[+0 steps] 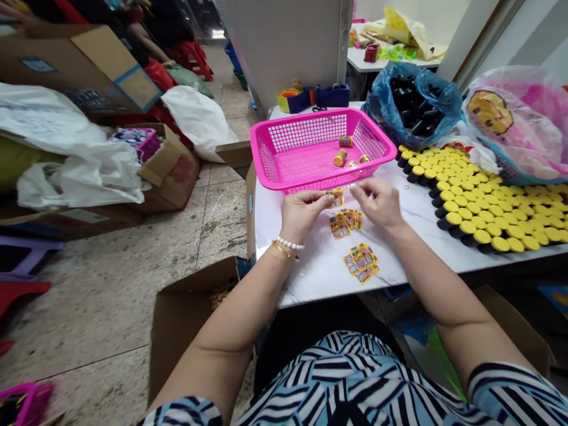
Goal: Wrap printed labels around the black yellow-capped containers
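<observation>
My left hand (300,214), with a pearl bracelet and a gold bangle at its wrist, pinches a small yellow printed label (337,199) between thumb and fingers. To its right, my right hand (380,202) has its thumb and fingertips pressed together; whatever is in them is too small to make out. Below the hands, two loose piles of similar labels lie on the white table: a nearer pile (362,262) and a farther pile (345,223). Just beyond both hands stands a pink plastic basket (284,180) containing several small canisters (340,157) with yellow wrapping.
Rows of black canisters with yellow lids (483,204) cover the table's right side. Behind them stand a blue bag (381,97) of black pieces and a pink-and-clear bag (532,118). Tape dispensers (332,96) sit behind the basket. An open cardboard box (177,313) is below left.
</observation>
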A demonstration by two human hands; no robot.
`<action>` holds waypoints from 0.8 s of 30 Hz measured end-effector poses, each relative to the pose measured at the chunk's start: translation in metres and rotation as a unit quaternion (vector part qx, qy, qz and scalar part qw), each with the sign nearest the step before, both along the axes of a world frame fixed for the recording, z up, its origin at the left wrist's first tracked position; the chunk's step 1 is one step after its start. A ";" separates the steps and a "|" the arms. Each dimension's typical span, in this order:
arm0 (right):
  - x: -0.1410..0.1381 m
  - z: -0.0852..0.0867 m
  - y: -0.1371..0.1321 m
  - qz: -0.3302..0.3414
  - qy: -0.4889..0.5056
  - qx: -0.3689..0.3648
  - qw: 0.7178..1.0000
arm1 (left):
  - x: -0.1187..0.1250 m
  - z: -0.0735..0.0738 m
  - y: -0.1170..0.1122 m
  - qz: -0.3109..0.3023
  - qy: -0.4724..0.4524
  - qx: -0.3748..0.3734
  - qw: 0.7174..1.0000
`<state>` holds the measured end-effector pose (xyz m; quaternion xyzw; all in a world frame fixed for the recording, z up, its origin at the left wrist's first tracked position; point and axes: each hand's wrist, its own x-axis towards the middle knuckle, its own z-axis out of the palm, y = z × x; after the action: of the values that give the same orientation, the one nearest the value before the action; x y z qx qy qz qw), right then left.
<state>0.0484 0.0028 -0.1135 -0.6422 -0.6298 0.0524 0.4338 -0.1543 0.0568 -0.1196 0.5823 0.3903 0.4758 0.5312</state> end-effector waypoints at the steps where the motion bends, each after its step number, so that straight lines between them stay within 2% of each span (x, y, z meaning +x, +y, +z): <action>1: 0.011 0.000 0.002 -0.053 -0.041 -0.002 0.998 | 0.000 -0.001 0.001 -0.004 0.004 -0.009 1.000; 3: 0.029 -0.002 0.006 -0.134 -0.124 -0.031 0.983 | 0.002 -0.004 0.001 -0.021 0.024 -0.015 0.999; 4: 0.036 -0.004 0.007 -0.152 -0.155 -0.058 0.974 | 0.002 -0.004 0.000 -0.031 0.035 -0.014 0.999; 7: 0.044 -0.009 0.009 -0.159 -0.178 -0.128 0.963 | 0.004 -0.003 -0.004 -0.055 0.049 -0.025 0.997; 10: 0.044 -0.010 0.011 -0.149 -0.130 -0.089 0.976 | 0.003 0.001 -0.004 -0.098 0.021 -0.104 0.990; 13: 0.043 -0.008 0.014 -0.133 -0.094 -0.025 0.986 | 0.001 0.003 0.001 -0.154 -0.047 -0.211 0.964; 17: 0.045 -0.003 0.014 -0.106 -0.064 -0.054 0.991 | -0.001 0.006 0.006 -0.174 -0.129 -0.305 0.927; 18: 0.045 -0.001 0.012 -0.088 -0.025 -0.051 0.994 | -0.001 0.006 0.007 -0.177 -0.138 -0.324 0.919; 20: 0.041 0.007 0.009 -0.017 0.114 -0.039 0.993 | -0.002 0.007 0.009 -0.190 -0.152 -0.354 0.903; 21: 0.038 0.011 0.007 0.032 0.203 -0.037 0.978 | -0.002 0.008 0.010 -0.199 -0.160 -0.364 0.896; 24: 0.023 0.021 0.001 0.153 0.412 -0.046 0.897 | -0.003 0.009 0.013 -0.210 -0.190 -0.384 0.879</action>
<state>0.0717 0.0033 -0.0924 -0.4781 -0.4826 0.4070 0.6106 -0.1568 0.0693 -0.1107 0.2993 0.3027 0.2671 0.8646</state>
